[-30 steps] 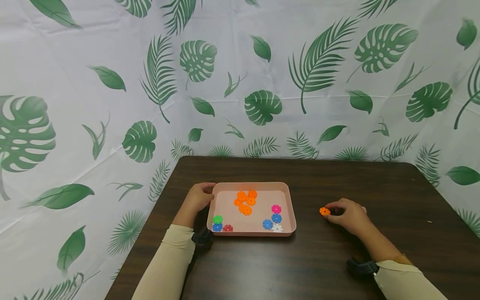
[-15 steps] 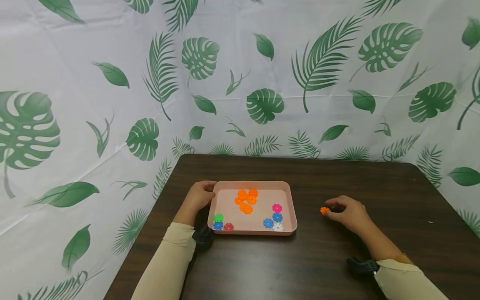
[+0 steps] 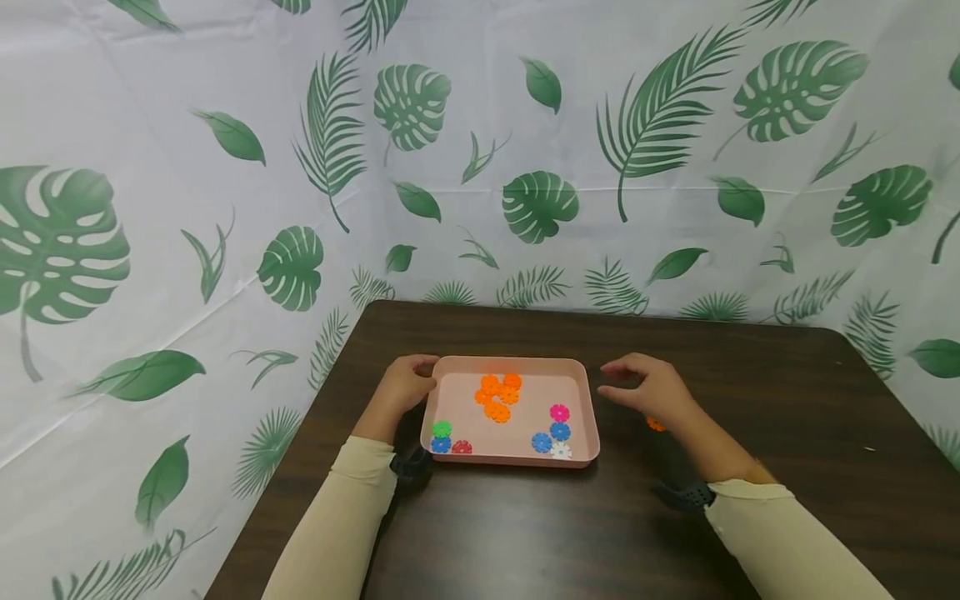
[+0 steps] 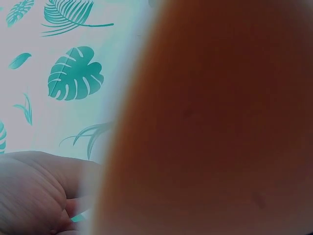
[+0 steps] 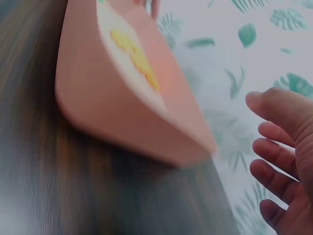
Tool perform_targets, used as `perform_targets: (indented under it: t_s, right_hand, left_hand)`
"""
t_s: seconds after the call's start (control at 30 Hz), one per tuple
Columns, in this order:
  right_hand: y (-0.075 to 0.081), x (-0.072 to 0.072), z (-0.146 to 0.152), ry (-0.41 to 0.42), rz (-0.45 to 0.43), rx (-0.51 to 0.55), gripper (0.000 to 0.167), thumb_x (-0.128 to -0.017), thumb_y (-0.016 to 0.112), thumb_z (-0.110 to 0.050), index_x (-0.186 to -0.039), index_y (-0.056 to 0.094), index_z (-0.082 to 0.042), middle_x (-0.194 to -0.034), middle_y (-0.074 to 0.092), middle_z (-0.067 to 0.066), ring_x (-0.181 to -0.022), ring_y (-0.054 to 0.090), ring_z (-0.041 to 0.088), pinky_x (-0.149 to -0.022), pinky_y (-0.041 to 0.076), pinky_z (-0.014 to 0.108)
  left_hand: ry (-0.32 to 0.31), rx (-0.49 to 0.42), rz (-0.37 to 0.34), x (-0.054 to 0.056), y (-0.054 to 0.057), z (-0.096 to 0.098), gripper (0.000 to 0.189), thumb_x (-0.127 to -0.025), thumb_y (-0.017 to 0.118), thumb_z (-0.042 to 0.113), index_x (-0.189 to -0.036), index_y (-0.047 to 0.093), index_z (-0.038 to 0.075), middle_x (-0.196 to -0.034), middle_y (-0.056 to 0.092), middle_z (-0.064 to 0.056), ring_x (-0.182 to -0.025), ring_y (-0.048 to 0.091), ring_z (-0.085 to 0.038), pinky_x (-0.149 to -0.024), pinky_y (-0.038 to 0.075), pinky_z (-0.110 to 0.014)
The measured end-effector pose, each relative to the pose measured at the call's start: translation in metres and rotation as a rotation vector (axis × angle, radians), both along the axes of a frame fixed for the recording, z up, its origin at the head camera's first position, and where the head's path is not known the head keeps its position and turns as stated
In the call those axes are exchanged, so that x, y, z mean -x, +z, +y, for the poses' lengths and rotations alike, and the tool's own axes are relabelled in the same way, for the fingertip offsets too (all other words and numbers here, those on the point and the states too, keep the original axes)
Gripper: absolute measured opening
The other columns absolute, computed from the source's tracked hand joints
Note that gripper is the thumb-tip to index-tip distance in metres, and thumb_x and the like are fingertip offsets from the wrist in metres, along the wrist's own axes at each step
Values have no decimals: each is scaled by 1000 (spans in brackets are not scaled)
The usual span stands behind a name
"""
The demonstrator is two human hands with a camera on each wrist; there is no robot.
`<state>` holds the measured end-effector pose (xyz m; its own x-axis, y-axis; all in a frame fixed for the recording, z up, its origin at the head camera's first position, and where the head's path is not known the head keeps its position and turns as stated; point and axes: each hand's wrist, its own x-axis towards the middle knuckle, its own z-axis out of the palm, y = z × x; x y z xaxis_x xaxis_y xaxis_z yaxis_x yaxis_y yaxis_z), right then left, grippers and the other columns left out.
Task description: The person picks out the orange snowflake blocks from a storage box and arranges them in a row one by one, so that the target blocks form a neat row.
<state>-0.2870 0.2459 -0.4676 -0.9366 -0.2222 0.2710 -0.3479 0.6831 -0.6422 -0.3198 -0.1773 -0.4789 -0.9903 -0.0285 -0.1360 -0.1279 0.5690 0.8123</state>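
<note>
A pink tray (image 3: 510,459) lies on the dark table, with flower-shaped plastic discs in it. Orange discs (image 3: 498,412) cluster toward its far side. Near the left corner are a green disc (image 3: 442,428), a blue one and a red one (image 3: 462,447). Pink (image 3: 559,412), blue (image 3: 560,432) and white (image 3: 561,451) discs lie at the right. My left hand (image 3: 403,385) holds the tray's left rim near the far corner. Off the right rim, my right hand (image 3: 651,385) is empty, thumb and fingers apart. One orange disc (image 3: 656,423) lies on the table, partly hidden behind that hand.
The brown wooden table (image 3: 525,533) stretches around the tray on all sides. A white cloth with green leaf prints (image 3: 465,150) hangs behind and left of it. Dark bands (image 3: 411,465) circle both wrists.
My right hand has let go of the orange disc, leaving it on the table, and moved left toward the tray. The left hand stays at the rim. The head view has shifted slightly.
</note>
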Motion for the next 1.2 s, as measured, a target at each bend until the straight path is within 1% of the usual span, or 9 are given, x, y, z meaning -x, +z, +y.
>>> perform_targets:
  t_s: [0.07, 0.17, 0.23, 0.33, 0.47, 0.63, 0.73, 0.9, 1.2]
  right_hand:
    - [3, 6, -17, 38, 3, 23, 35, -84, 88, -25, -113, 79, -8, -107, 74, 10, -99, 66, 28, -84, 58, 46]
    - [8, 13, -43, 79, -33, 33, 34, -83, 88, -24, -112, 79, -10, -104, 73, 12, -95, 63, 32, -79, 57, 40]
    - [9, 17, -59, 96, -53, 14, 34, -83, 88, -26, -112, 79, -10, -103, 72, 10, -95, 62, 32, -78, 56, 36]
    - [12, 21, -79, 127, -89, 1, 36, -83, 88, -24, -112, 78, -6, -103, 72, 10, -95, 62, 30, -80, 55, 37]
    - [5, 30, -98, 172, -144, -17, 36, -83, 89, -24, -111, 78, -4, -101, 71, 7, -93, 61, 23, -83, 56, 38]
    - [-8, 41, -112, 240, -198, -61, 32, -83, 88, -23, -110, 79, -7, -101, 70, 2, -93, 62, 21, -81, 58, 35]
    - [-15, 44, -118, 268, -194, -122, 28, -83, 87, -22, -107, 80, -9, -97, 71, -2, -88, 61, 17, -78, 57, 32]
    - [-22, 45, -129, 266, -199, -164, 28, -83, 88, -20, -107, 78, -11, -94, 69, -4, -78, 58, 14, -74, 55, 29]
    - [-24, 45, -137, 247, -209, -205, 32, -80, 90, -15, -109, 79, -7, -95, 65, -1, -81, 57, 16, -78, 55, 30]
  left_hand:
    - [-4, 2, 5, 0, 0, 0, 48, -92, 72, 10, -139, 65, 8, -126, 69, -21, -97, 73, -31, -87, 61, -47]
    - [-5, 6, 8, 0, -1, 0, 48, -92, 72, 10, -139, 66, 9, -126, 70, -20, -98, 73, -31, -87, 61, -47]
    - [-11, 7, 14, 1, 0, 0, 48, -92, 72, 10, -139, 66, 8, -125, 70, -20, -98, 73, -31, -87, 61, -46]
    - [-13, 9, 17, 1, 2, 1, 47, -91, 71, 10, -139, 66, 8, -124, 70, -20, -98, 72, -30, -87, 61, -46]
    - [-14, 16, 10, 2, 3, 1, 47, -91, 71, 9, -138, 66, 7, -123, 70, -20, -98, 72, -30, -87, 61, -46]
    - [-10, 41, -1, 0, 3, 1, 46, -93, 71, 9, -138, 66, 8, -123, 71, -19, -102, 71, -31, -90, 60, -47]
    - [-13, 53, -1, -2, 2, 1, 45, -94, 70, 10, -139, 66, 9, -123, 70, -18, -104, 70, -32, -91, 59, -49]
    - [-18, 42, 14, -3, 0, 1, 45, -94, 70, 9, -139, 66, 9, -122, 71, -18, -100, 72, -31, -89, 59, -49]
    - [-22, 8, 26, -3, -1, 4, 46, -92, 69, 5, -138, 67, 8, -120, 71, -20, -94, 73, -28, -85, 61, -46]
